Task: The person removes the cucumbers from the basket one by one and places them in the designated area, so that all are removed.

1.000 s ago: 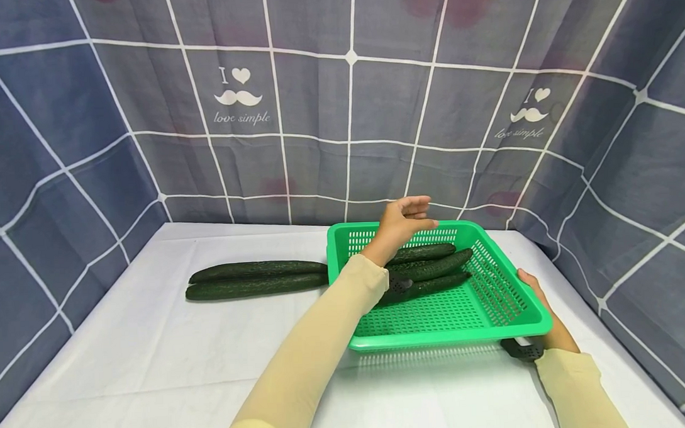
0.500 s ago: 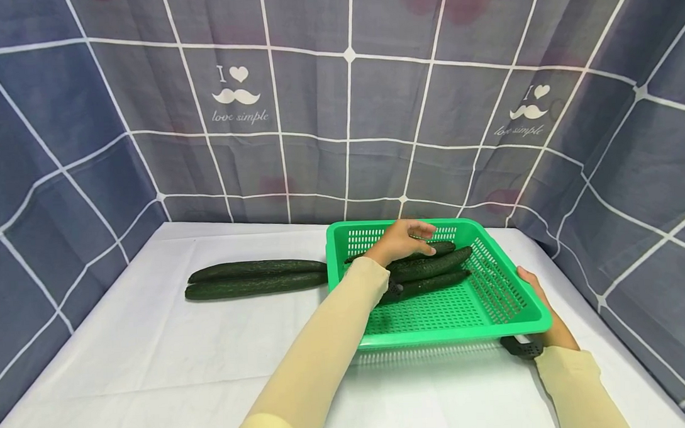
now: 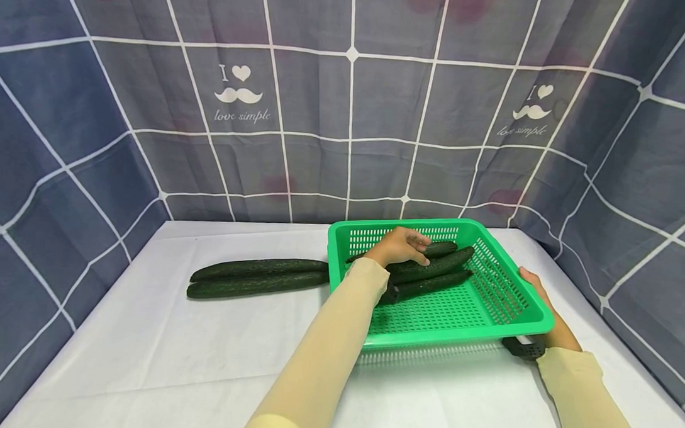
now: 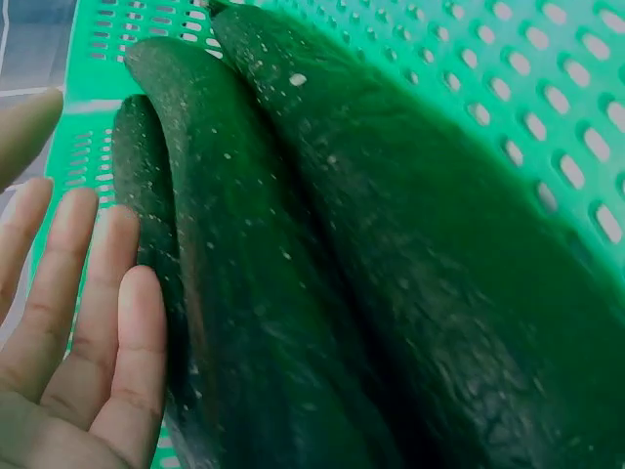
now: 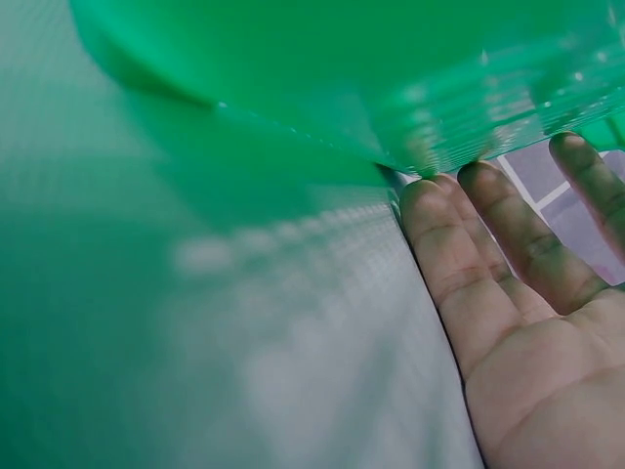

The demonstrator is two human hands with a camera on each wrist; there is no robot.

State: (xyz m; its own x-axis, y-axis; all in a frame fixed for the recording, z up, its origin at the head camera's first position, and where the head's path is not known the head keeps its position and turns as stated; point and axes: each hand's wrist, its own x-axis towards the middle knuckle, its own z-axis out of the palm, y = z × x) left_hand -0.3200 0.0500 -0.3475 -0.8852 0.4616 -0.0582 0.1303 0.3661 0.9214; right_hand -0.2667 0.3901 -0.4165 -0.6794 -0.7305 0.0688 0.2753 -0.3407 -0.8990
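Observation:
In the head view, a green plastic basket [image 3: 454,333] holds several dark green cucumbers [image 3: 437,266] lying side by side. My left hand [image 3: 401,246] is inside the basket, over the back cucumbers. Up close in the left wrist view, its fingers [image 4: 82,264] are extended beside the leftmost cucumber [image 4: 145,186], the thumb held apart; whether they touch it I cannot tell. At the basket's right side is my right hand [image 3: 551,307]. The right wrist view has its fingers [image 5: 444,239] extended, tips against the basket's underside [image 5: 469,107].
Two more cucumbers [image 3: 260,277] lie together on the white tablecloth [image 3: 154,346], their right ends meeting the basket's left side. A grey gridded curtain [image 3: 310,102] rises behind the table and on both sides.
My left hand has come down from above the basket's back rim to the cucumbers. The right hand, the basket and the cucumbers stay in place.

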